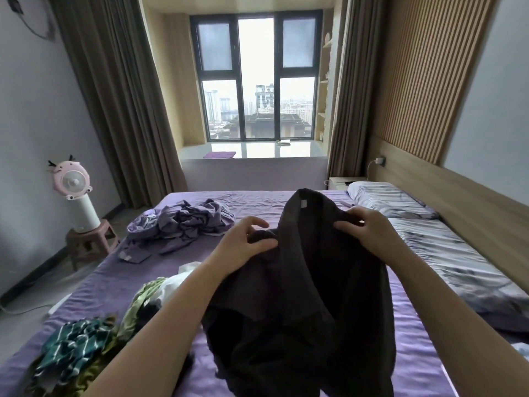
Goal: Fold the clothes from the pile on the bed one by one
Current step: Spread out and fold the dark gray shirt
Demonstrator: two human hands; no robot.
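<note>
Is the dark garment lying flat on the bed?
No: both hands, left and right, hold the dark garment up, bunched, above the purple bed.

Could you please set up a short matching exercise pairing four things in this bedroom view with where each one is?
Things:
1. dark garment
2. lilac crumpled clothes
3. green striped garment
4. pink fan

Places:
A. on a stool beside the bed
B. in the pile at the near left of the bed
C. held up by both hands, left hand and right hand
D. on the far left part of the bed

Pairs: 1-C, 2-D, 3-B, 4-A
</note>
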